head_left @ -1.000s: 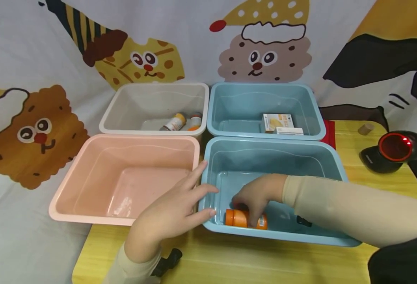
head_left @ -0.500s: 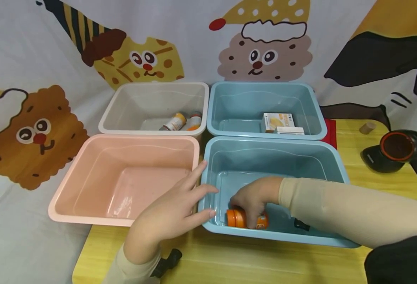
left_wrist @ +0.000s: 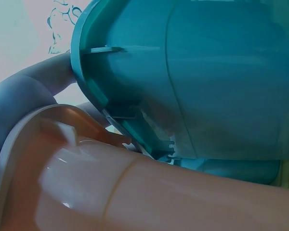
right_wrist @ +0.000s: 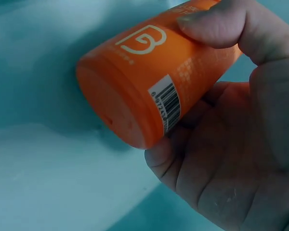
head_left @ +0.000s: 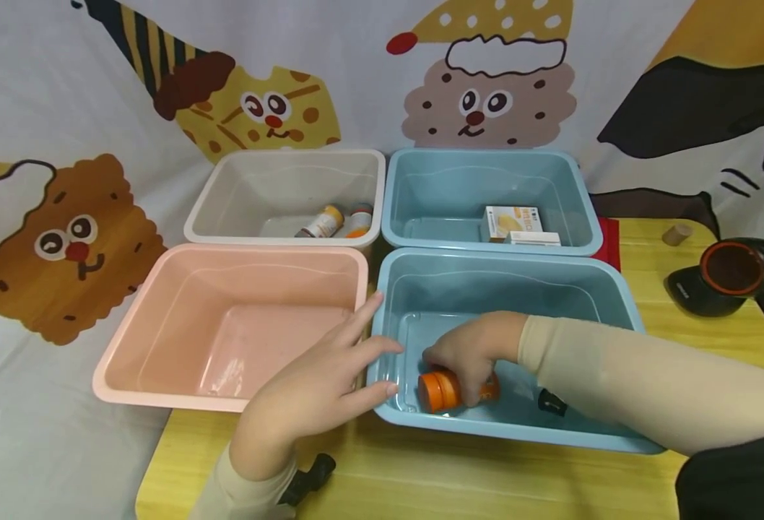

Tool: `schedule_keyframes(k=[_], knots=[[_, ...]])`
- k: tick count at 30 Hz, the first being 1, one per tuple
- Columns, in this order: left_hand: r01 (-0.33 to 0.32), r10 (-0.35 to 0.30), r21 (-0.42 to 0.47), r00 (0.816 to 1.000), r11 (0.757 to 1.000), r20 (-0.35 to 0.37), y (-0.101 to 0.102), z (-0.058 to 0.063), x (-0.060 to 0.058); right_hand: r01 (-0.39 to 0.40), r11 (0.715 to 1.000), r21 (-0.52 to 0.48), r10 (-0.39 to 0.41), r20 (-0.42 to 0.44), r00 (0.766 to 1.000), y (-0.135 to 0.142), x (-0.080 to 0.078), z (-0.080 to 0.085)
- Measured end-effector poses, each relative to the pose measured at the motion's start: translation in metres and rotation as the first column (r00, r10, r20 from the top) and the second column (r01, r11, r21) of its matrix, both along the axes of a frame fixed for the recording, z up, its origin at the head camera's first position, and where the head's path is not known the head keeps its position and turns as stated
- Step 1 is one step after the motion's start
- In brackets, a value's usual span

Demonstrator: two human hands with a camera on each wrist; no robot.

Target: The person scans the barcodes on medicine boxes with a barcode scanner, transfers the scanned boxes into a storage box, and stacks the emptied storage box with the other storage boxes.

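Note:
Inside the near blue bin point(head_left: 505, 261), my right hand point(head_left: 469, 352) grips an orange bottle point(head_left: 443, 391) lying on its side, its cap pointing left. In the right wrist view the thumb presses one side of the bottle point(right_wrist: 130, 82) and curled fingers support the other; a barcode and the flat base show. My left hand point(head_left: 310, 386) spreads straight fingers over the adjoining rims of this bin and the pink bin point(head_left: 161, 325). From the left wrist, the outer walls of both bins are seen, with fingers partly hidden behind the rims.
Behind stand a grey bin point(head_left: 252, 198) with two small bottles point(head_left: 325, 222) and another blue bin point(head_left: 434, 188) with two small boxes point(head_left: 512, 221). A black scanner point(head_left: 723, 278) and a small cork-like cylinder point(head_left: 676, 234) are at right on the yellow table point(head_left: 421, 477).
The right hand has tilted and turned the orange bottle, so its cap end now faces more toward the head camera. The scanner's red light has gone off. My left hand stays put.

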State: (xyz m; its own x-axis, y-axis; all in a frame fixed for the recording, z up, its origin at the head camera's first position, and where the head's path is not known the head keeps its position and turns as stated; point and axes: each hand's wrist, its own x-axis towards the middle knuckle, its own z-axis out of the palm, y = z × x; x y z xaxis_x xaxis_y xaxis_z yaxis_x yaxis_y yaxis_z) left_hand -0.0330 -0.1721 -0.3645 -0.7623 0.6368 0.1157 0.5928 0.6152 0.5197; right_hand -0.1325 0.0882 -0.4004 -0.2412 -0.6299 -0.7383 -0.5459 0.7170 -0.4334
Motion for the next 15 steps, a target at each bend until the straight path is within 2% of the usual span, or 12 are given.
schedule_keyframes(k=[3,10,15], knots=[[0.001,-0.001,0.005,1.000,1.000,-0.001,0.000,0.000,0.000,0.017,0.998,-0.059,-0.016,0.017,1.000,0.000,-0.006,0.006],[0.013,-0.013,0.020,1.000,1.000,-0.004,0.001,0.003,0.000,0.044,0.986,-0.161,-0.047,-0.012,0.999,0.006,-0.021,0.025],[0.023,-0.023,0.015,1.000,1.000,-0.012,0.001,0.003,-0.001,0.028,0.968,-0.250,-0.037,-0.032,0.999,0.012,-0.026,0.042]])
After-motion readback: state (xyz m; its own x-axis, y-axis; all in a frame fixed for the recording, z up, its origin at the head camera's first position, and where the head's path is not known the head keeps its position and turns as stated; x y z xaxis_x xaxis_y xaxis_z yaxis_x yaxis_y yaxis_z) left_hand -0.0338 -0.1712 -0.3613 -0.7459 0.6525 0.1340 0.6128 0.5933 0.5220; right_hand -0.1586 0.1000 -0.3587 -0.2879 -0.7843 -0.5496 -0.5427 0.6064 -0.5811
